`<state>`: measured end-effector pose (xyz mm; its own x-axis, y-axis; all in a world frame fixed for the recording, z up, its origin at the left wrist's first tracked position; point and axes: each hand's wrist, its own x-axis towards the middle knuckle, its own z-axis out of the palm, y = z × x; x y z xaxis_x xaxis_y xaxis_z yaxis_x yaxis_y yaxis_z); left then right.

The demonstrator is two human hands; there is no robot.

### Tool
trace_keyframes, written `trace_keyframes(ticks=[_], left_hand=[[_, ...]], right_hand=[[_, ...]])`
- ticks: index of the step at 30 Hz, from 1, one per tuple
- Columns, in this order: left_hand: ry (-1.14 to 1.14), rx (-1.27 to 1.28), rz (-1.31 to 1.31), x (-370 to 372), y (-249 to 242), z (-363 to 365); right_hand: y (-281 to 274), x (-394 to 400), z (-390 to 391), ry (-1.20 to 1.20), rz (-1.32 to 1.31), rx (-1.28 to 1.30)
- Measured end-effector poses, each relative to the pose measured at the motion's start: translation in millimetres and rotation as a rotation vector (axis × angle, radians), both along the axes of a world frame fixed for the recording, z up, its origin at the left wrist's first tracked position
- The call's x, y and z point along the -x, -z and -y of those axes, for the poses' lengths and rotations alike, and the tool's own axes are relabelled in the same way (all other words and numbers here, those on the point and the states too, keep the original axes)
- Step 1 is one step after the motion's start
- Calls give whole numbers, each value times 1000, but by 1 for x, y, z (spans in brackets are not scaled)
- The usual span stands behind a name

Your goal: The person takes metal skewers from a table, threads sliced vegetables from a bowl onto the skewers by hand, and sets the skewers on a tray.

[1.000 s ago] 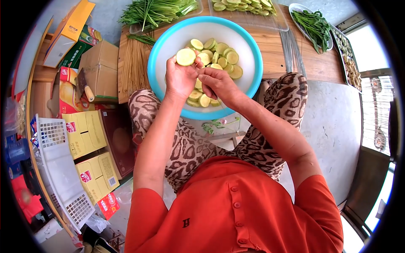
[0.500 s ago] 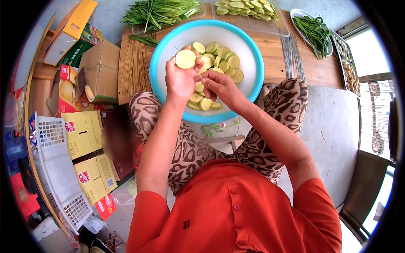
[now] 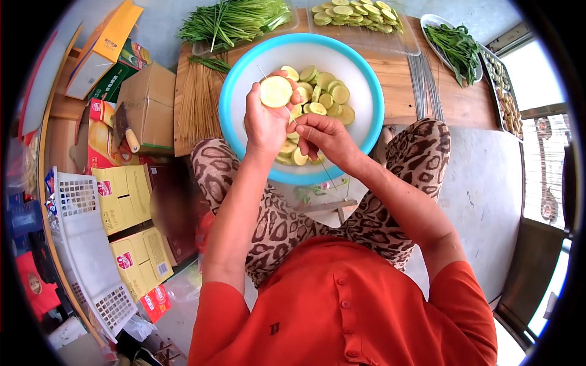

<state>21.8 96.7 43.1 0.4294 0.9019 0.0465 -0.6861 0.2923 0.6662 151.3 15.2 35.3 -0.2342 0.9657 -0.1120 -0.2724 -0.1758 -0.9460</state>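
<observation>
My left hand is closed around a round pale-green zucchini slice, its cut face up, above the basin. A thin metal skewer is pinched in the fingers of my right hand. It runs up past the slice, and its tip pokes out beyond the upper left edge. How it passes through the slice is hidden. Below both hands, the white basin with a blue rim holds many loose zucchini slices.
On the wooden table lie wooden sticks, metal skewers, green stalks and a tray of skewered slices. Leafy greens fill a plate at right. Cardboard boxes and a white plastic basket stand at left.
The skewer's tip now stands farther out past the slice at upper left. My right hand has shifted slightly down and right, and more of the skewer's lower end shows.
</observation>
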Motion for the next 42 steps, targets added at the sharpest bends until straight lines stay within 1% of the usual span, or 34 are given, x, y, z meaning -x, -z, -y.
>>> trace_keyframes(ticks=[2,4,5,6,7,8,10,12,13,14,16,17,19,20,22,23,24,26,29,32,33,35,36,38,39,40,42], left_hand=[[-1,42,-21,-1,0,1],[92,126,-22,-1,-2,1],[110,62,-120,-3,2,3],[135,31,-69,-12,5,8],[141,62,-118,-14,4,7],[148,91,-168,-16,2,5],[159,-52,-259,-17,6,-5],[98,-110,-524,-2,9,-20],[62,-175,-699,5,7,-25],[67,-174,-705,12,7,-32],[106,-396,-1165,24,12,-43],[111,-395,-1166,27,19,-44],[141,-618,-1476,30,33,-41],[146,-617,-1476,31,41,-39],[122,-861,-1709,30,49,-27],[125,-899,-1763,29,52,-23],[130,-901,-1760,27,53,-18],[118,-1027,-1846,24,54,-11],[149,-1064,-1880,25,64,-14],[186,-1051,-1940,18,60,-18],[187,-1054,-1936,17,58,-22],[273,-604,-1615,16,53,-31],[271,-605,-1615,15,50,-31],[218,-71,-870,17,44,-34],[228,12,-627,19,36,-32],[221,2,-625,20,34,-36],[170,174,-294,24,33,-41]], right_hand=[[0,-1,1,20,27,-14],[-2,-3,-1,35,17,7],[-2,-6,-4,58,-4,18],[-3,-9,-6,81,-25,31],[-5,-13,-7,86,-68,26],[-6,-16,-7,108,-45,23],[-9,-27,-12,136,-52,67],[-13,-42,-14,238,-87,91],[-13,-51,-16,266,-133,78],[-13,-60,-16,295,-181,66],[-15,-71,-15,308,-149,70],[-15,-74,-15,314,-157,66],[-13,-78,-12,322,-165,69],[-13,-78,-10,310,-151,64],[-12,-79,-8,302,-139,61],[-12,-79,-6,303,-118,60],[-12,-80,-4,305,-96,58],[-12,-82,-2,318,-85,67],[-13,-84,0,329,-68,76],[-11,-87,4,327,-70,72],[-11,-88,5,320,-82,65],[-11,-88,7,324,-64,68],[-11,-87,8,321,-50,72],[-11,-83,11,281,-54,86],[-12,-80,12,242,-57,102],[-13,-75,14,221,-57,138],[-18,-67,20,150,-38,159]])
